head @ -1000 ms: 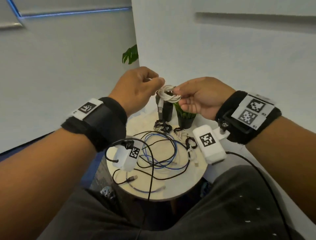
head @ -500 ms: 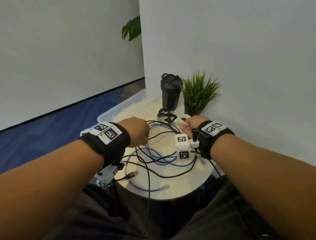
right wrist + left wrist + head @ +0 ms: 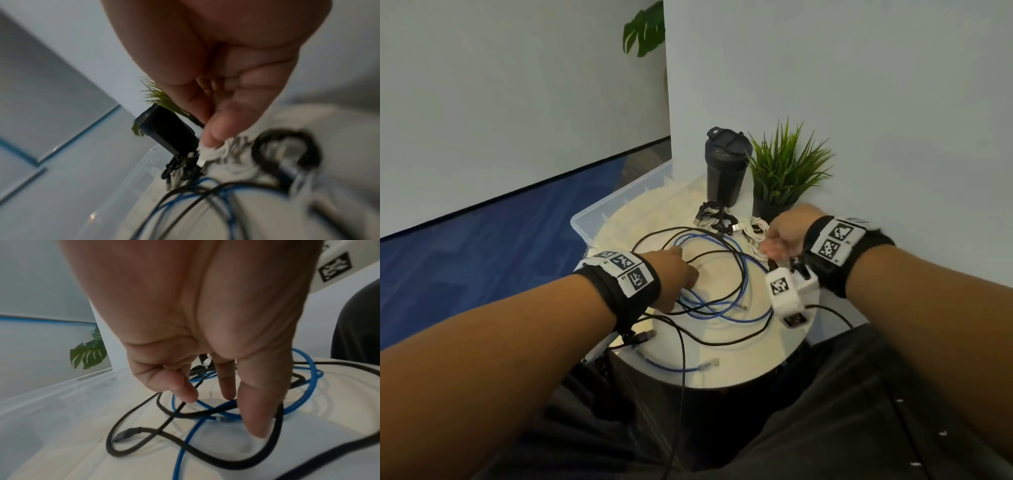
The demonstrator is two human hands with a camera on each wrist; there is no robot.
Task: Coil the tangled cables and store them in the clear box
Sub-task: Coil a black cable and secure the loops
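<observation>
A tangle of blue cable (image 3: 726,315) and black cable (image 3: 722,339) lies spread over the round white table (image 3: 739,363). My left hand (image 3: 678,274) reaches down into it. In the left wrist view its fingers (image 3: 226,386) are straight and touch the blue cable (image 3: 185,443) and black cable (image 3: 205,456) without gripping. My right hand (image 3: 774,245) is at the back right. In the blurred right wrist view it (image 3: 207,133) pinches the coiled white cable (image 3: 222,152), which rests on the table (image 3: 755,231). A coiled black cable (image 3: 714,216) lies beside it.
The clear box (image 3: 599,216) stands on the floor behind the table's left edge. A black tumbler (image 3: 726,168) and a potted grass plant (image 3: 784,171) stand at the table's back against the wall. One black cable hangs over the front edge.
Both hands came down from in front of me to the table. The white coil went down with my right hand to beside the plant pot. My left hand let go and moved onto the tangle.
</observation>
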